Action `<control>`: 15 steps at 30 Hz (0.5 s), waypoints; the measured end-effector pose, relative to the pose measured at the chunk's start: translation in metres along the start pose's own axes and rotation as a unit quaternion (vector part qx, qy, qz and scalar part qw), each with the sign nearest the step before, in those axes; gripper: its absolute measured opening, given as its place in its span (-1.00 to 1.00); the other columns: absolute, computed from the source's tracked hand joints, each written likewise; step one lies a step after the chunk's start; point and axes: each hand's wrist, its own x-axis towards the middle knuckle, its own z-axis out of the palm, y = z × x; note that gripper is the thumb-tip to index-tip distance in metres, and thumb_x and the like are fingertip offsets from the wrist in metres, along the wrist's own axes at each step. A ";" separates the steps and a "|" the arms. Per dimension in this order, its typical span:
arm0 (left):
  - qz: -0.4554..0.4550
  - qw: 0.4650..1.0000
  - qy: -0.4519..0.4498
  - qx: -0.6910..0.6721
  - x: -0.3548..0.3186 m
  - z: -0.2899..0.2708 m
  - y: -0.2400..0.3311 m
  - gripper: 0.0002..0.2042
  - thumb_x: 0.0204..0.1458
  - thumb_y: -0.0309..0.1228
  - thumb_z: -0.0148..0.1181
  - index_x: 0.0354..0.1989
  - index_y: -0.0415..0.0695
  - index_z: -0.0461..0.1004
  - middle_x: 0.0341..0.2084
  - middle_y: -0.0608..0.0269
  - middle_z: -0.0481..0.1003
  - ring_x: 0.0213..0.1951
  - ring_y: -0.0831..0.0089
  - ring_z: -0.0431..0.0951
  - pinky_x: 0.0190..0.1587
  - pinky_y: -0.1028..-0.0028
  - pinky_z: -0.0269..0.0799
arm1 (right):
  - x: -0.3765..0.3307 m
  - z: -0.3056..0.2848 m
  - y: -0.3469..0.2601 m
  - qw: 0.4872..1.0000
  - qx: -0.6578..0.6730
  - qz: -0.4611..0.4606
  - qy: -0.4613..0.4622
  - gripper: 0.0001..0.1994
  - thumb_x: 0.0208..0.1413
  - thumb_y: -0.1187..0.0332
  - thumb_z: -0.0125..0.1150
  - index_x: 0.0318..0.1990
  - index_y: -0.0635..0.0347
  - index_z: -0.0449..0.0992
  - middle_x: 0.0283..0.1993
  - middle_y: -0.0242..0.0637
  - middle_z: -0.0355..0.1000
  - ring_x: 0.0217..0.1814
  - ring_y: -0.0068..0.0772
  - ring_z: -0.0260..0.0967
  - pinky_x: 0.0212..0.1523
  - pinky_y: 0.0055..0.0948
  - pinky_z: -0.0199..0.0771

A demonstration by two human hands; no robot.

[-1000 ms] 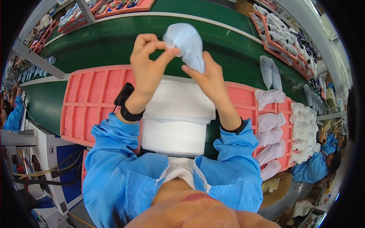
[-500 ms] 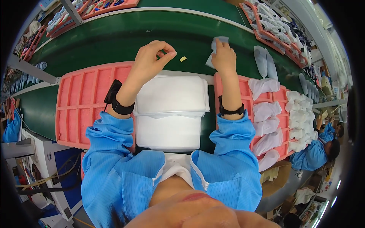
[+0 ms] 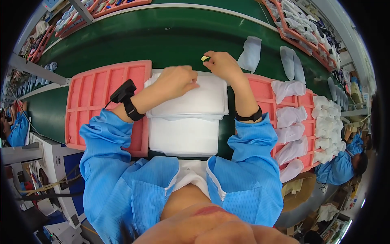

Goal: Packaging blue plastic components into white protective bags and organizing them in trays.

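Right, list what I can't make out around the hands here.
All in the head view:
Left hand: blurred; whether it grips a sheet is unclear.
Small yellow piece at the right hand: too small to identify.
White bundles: wrapping hides any contents.
Cardboard box: partly hidden behind the blue sleeve.

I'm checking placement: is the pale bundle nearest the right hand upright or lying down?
Lying down: the pale bundle rests lengthwise on the green surface, beside the right hand.

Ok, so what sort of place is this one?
Probably a factory packing line: there's a long green work surface, pink compartment trays and, at right, another person in similar blue workwear.
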 end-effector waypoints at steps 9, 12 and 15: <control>-0.033 0.996 0.037 -0.075 -0.024 0.037 -0.009 -0.74 -0.14 -0.23 0.35 -0.53 -0.09 0.39 -0.55 0.26 0.38 -0.51 0.32 0.46 -0.47 0.38 0.34 | -0.005 0.003 -0.013 0.995 -0.082 -0.003 -0.064 -0.63 0.03 0.27 0.20 0.01 0.15 0.48 -0.29 -0.15 0.53 -0.17 -0.13 0.46 -0.14 -0.25 0.44; -0.036 0.995 0.042 -0.082 -0.023 0.039 -0.009 -0.73 -0.16 -0.22 0.36 -0.52 -0.09 0.40 -0.55 0.28 0.38 -0.52 0.34 0.45 -0.49 0.40 0.33 | -0.011 0.003 -0.012 0.991 -0.094 0.002 -0.090 -0.62 0.03 0.26 0.20 0.02 0.14 0.47 -0.26 -0.13 0.52 -0.13 -0.12 0.46 -0.11 -0.25 0.44; -0.041 0.996 0.040 -0.075 -0.022 0.037 -0.008 -0.71 -0.16 -0.16 0.34 -0.52 -0.06 0.39 -0.55 0.28 0.37 -0.53 0.28 0.47 -0.50 0.34 0.35 | -0.013 0.004 -0.013 0.990 -0.085 0.006 -0.109 -0.61 0.03 0.24 0.20 0.03 0.13 0.47 -0.23 -0.11 0.52 -0.11 -0.11 0.45 -0.10 -0.25 0.44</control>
